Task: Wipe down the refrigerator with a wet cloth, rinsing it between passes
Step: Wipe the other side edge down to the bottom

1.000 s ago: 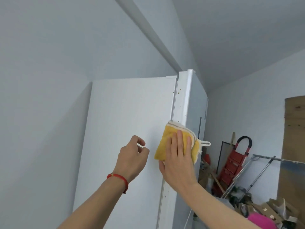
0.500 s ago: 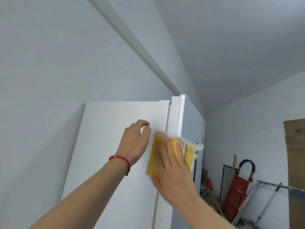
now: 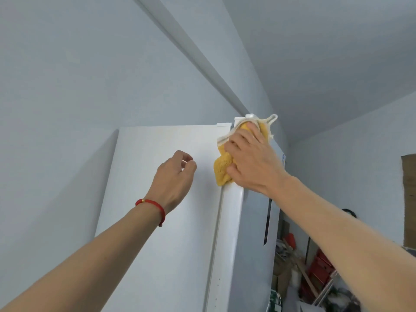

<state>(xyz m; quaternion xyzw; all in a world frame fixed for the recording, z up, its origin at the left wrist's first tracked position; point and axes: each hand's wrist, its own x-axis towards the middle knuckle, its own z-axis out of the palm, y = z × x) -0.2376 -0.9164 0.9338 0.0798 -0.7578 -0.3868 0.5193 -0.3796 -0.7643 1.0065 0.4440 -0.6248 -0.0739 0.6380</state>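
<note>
The white refrigerator fills the middle of the head view, its side panel facing me and its door edge to the right. A yellow cloth with a white hem lies bunched over the top corner of that door edge. My right hand presses it there, fingers spread over the cloth and reaching the fridge's top. My left hand, a red cord on its wrist, hovers in front of the upper side panel with fingers loosely curled and holds nothing.
A grey wall stands close on the fridge's left. A ceiling beam runs down to the fridge top. Low on the right are a red step ladder, boxes and metal poles; a brown board leans at the right edge.
My right hand has slid the cloth up the door edge from mid-height to the top corner. My left hand rose a little along the side panel. The view tilted upward.
</note>
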